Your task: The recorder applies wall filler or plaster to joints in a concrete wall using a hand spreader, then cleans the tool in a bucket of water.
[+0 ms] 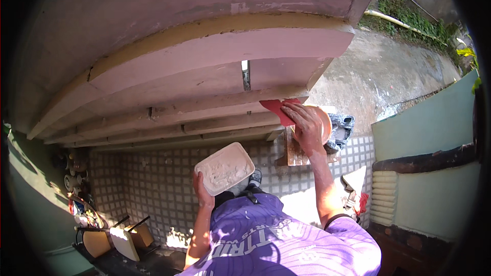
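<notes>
Close in, the left hand (203, 189) holds the pale tray (232, 182) by its left end, paste (225, 170) inside, long axis slanting up rightward, toward the right hand (305, 123). Farther out, that one's pinching the red scraper (277, 109)! Just beyond runs the pinkish ledge (266, 94); whether scraper meets ledge, I can't quite tell.
</notes>
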The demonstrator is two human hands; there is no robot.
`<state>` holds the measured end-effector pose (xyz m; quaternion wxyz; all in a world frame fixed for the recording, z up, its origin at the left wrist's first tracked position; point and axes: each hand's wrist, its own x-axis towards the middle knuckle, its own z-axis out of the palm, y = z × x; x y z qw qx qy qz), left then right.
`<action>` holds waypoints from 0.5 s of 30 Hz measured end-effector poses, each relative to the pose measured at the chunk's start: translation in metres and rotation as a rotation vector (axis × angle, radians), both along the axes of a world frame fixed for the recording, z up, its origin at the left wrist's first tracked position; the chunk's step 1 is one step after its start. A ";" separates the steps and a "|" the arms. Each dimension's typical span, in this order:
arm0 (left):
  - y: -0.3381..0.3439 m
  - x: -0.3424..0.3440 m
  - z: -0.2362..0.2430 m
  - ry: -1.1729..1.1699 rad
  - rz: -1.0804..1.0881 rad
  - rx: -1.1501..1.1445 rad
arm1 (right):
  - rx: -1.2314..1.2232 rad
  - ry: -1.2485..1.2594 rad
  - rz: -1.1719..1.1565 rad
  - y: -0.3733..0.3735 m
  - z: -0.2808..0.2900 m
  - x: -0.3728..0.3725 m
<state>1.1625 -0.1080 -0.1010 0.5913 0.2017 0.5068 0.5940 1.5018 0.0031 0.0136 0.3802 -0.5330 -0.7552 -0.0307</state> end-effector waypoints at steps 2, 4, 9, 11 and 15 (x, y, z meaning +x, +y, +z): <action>0.000 0.000 -0.002 -0.045 0.009 -0.008 | 0.077 -0.008 -0.093 0.002 0.003 -0.002; 0.002 0.001 -0.003 -0.055 0.022 -0.005 | 0.034 -0.059 -0.229 0.009 0.005 -0.002; 0.006 0.005 -0.002 -0.113 0.063 -0.007 | -0.109 -0.079 -0.074 0.013 0.009 -0.004; 0.005 0.006 -0.002 -0.188 0.033 0.026 | 0.043 0.003 -0.012 0.013 0.011 -0.005; 0.004 0.004 -0.005 -0.307 0.057 0.021 | -0.068 -0.074 -0.214 0.017 0.014 -0.006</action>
